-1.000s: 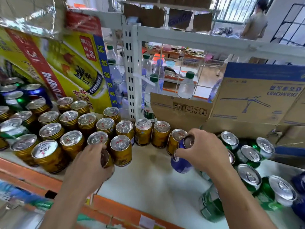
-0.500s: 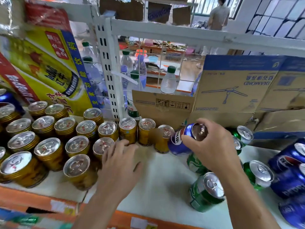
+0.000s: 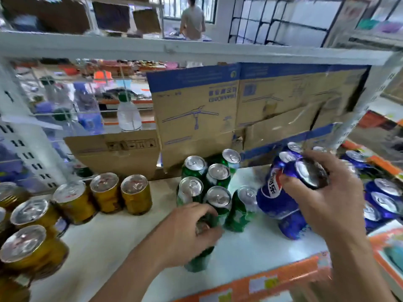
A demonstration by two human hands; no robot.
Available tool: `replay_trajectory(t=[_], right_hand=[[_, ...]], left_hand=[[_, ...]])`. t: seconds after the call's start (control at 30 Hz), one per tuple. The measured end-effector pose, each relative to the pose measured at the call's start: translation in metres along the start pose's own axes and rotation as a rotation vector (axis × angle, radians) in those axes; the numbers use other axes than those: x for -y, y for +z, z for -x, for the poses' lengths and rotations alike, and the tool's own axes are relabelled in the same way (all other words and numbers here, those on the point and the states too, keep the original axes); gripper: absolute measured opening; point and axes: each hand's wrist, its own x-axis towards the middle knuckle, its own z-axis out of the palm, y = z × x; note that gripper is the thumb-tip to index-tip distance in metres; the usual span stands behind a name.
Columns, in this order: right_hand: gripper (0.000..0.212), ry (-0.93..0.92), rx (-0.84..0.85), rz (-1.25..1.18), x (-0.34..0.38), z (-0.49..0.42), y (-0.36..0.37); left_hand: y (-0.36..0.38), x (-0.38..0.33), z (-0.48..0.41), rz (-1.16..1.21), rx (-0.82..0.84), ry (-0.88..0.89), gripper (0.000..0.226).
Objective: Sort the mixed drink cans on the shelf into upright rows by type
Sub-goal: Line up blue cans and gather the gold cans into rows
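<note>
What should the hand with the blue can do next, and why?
Probably carry it a little to the right and stand it upright there. The right hand grips the blue can tilted, close to the green cans, while the other blue cans are gathered at the shelf's right end. The left hand grips a green can.

Two bare forearms are extended forward from the lower edge. The left hand (image 3: pixel 189 229) is turned palm down, its fingers curled over the top of a green can (image 3: pixel 201 256). The right hand (image 3: pixel 327 199) is held higher, thumb and fingers wrapped round a blue can (image 3: pixel 309 171).
</note>
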Motion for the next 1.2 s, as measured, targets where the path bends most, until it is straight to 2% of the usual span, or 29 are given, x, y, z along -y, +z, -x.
replay_trajectory(t=[0.07,0.13,0.33,0.53,0.63,0.73,0.87,0.97,1.13,1.2], right_hand=[[0.059,0.026,0.104,0.119,-0.017,0.003,-0.003],[0.063,0.023,0.219,0.224,-0.034,0.009,0.002],[0.074,0.078,0.361,0.397,-0.069,0.027,0.023],[0.070,0.086,0.360,0.399,-0.074,0.031,0.027],[0.058,0.038,0.323,0.379,-0.075,0.030,0.030],[0.055,0.006,0.313,0.389,-0.077,0.029,0.033],[0.051,-0.205,0.328,0.494,-0.075,0.026,0.042],[0.046,-0.270,0.349,0.517,-0.057,0.023,0.054],[0.045,-0.437,0.467,0.370,-0.024,0.022,0.080],[0.043,-0.443,0.555,0.304,-0.006,0.025,0.092]], left_hand=[[0.004,-0.003,-0.004,-0.132,0.174,-0.040,0.054],[0.006,-0.003,-0.006,-0.240,0.227,-0.083,0.062],[0.011,-0.005,-0.008,-0.236,0.116,-0.127,0.044],[0.014,-0.006,-0.007,-0.245,0.062,-0.139,0.044],[0.015,-0.003,-0.006,-0.236,0.042,-0.153,0.044],[0.014,0.001,-0.003,-0.195,0.020,-0.170,0.042],[0.012,0.003,0.000,-0.237,-0.030,-0.196,0.040],[0.009,0.007,0.004,-0.260,-0.053,-0.229,0.040],[-0.001,0.018,0.018,-0.255,-0.107,-0.317,0.042],[-0.006,0.023,0.025,-0.272,-0.124,-0.358,0.044]])
